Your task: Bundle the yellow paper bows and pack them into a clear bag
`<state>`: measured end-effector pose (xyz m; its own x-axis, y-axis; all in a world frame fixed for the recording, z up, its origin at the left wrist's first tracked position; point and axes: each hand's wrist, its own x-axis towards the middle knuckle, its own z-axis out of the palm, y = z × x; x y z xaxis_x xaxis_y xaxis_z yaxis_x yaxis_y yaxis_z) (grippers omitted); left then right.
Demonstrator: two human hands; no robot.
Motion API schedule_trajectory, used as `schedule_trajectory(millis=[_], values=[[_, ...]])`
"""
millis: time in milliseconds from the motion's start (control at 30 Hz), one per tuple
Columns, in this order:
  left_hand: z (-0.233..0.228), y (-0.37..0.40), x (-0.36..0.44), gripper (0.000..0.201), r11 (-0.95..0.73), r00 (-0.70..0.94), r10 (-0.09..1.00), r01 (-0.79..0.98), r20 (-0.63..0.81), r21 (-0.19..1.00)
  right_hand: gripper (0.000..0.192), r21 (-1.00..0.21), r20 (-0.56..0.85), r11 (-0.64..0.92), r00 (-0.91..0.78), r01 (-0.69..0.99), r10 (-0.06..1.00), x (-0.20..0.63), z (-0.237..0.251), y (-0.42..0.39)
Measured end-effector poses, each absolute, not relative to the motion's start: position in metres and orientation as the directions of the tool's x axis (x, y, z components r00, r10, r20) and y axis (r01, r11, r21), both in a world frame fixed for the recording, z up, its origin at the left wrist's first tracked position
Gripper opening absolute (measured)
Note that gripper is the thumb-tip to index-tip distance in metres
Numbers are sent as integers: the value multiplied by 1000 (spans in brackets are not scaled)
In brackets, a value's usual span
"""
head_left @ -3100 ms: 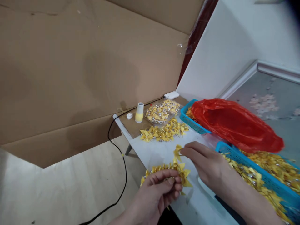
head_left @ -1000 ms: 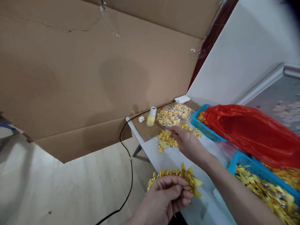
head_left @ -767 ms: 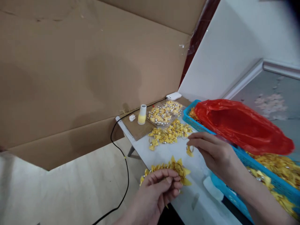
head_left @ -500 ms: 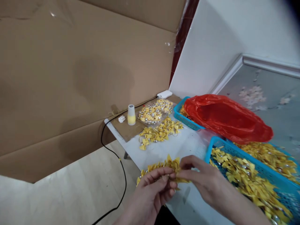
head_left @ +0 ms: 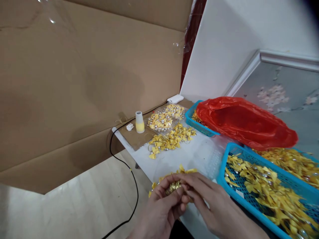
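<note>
My left hand (head_left: 165, 202) is closed around a bunch of yellow ribbon bows (head_left: 183, 170) low in the middle of the view. A cluster of gold wire-like ties (head_left: 173, 187) shows between its thumb and fingers. Against the same bunch, my right hand (head_left: 209, 196) has its fingers bent and pressed together, meeting the left fingertips. What lies under the right fingertips is hidden. Just beyond both hands, a loose pile of yellow bows with silver beads (head_left: 171, 137) rests on the white table (head_left: 196, 151).
To the right stand a blue basket of yellow bows (head_left: 225, 162), another pile of bows (head_left: 286, 162) and a red plastic bag (head_left: 249, 122) over a farther blue basket (head_left: 199, 127). A grey-and-yellow cone (head_left: 140, 122), a clear bag of beaded bows (head_left: 160, 121) and a black cable (head_left: 136, 189) are at left.
My right hand has closed in over the bunch beside the left fingers. The gold ties now show in my left hand, where yellow bows showed before. The view has shifted slightly.
</note>
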<state>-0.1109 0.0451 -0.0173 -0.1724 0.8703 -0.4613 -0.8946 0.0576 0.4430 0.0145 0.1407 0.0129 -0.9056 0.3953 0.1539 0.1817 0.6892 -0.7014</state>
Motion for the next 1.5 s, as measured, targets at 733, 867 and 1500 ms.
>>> schedule_trajectory(millis=[733,867,1500], values=[[-20,21,-128,7,137,-104,873,-884,-476,446,11,-621,70,659,-808,424,585,-81,-22,205],[-17,23,-130,4,119,-127,872,-882,-473,455,21,-575,307,757,-776,311,552,-38,17,206],[-13,35,-118,26,119,-117,878,-886,-464,448,33,-633,173,770,-956,76,236,19,7,150]])
